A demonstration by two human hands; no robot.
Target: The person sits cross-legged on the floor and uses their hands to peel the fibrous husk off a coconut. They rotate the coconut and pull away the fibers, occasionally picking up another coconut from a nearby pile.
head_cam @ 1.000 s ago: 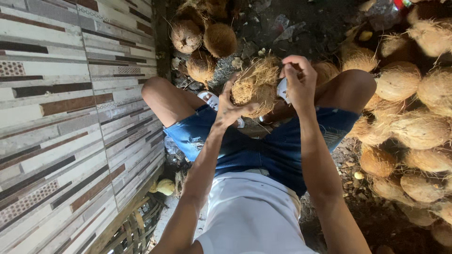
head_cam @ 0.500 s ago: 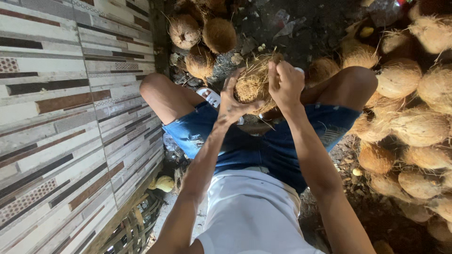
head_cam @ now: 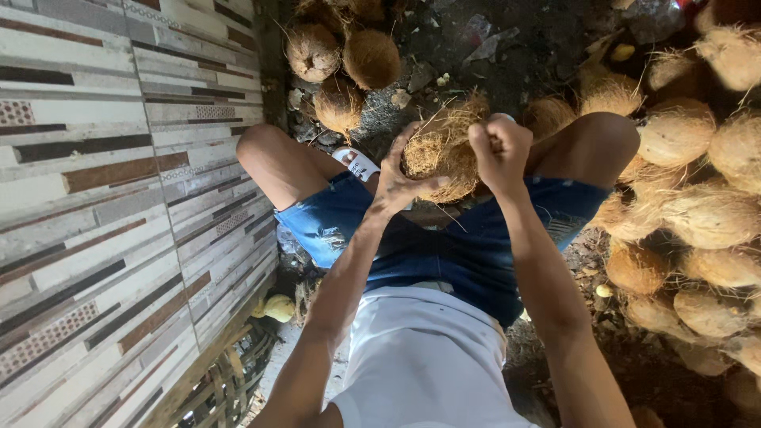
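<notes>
Coconut [head_cam: 441, 150], shaggy with tan fibre, sits between both hands.

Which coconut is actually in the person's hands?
The fibrous coconut above the lap, between left hand and right hand; all others lie on the ground.
</notes>
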